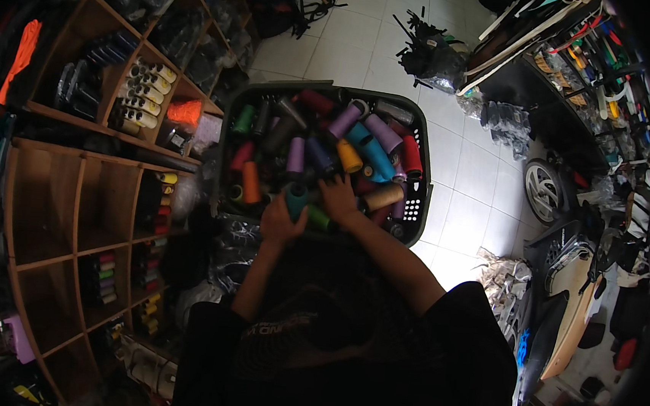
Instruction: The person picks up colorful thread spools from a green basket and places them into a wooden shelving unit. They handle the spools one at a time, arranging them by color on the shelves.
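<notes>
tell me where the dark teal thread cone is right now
In the head view, the dark teal thread cone is in the left hand, over the near side of the basket, just left of the right hand.

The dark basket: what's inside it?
Heaped thread spools: purple, blue, yellow, orange, red and more. The left hand holds a teal spool; the right hand is over others. Whatever lies underneath in the basket is covered and can't be seen.

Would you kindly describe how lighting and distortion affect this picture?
Head view: glare nearly whitens the floor tiles right of the basket; head view: the thread cones look dimmer, the black shirt loses detail in shadow; head view: the wooden shelves bow near the blackened rim.
</notes>
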Action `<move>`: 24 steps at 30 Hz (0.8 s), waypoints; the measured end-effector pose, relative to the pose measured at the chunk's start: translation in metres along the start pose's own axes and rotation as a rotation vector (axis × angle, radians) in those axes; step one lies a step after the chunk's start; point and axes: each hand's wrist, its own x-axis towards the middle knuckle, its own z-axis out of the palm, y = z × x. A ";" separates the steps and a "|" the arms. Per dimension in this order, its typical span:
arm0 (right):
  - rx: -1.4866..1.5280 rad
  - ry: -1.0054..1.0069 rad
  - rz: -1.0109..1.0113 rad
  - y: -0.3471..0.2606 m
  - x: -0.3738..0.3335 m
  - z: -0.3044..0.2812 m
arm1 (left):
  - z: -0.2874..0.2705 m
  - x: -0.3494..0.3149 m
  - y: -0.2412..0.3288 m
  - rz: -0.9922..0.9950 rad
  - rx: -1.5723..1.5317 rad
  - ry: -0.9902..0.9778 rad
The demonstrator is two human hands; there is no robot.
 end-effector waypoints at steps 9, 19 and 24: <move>0.568 0.022 0.181 -0.001 -0.019 -0.090 | -0.002 0.003 0.001 0.032 -0.036 0.004; 0.778 0.398 0.498 0.046 -0.083 -0.133 | -0.004 0.006 0.005 0.060 -0.007 -0.025; 1.356 0.436 0.773 0.070 -0.103 -0.129 | -0.012 0.016 0.005 0.203 -0.022 -0.250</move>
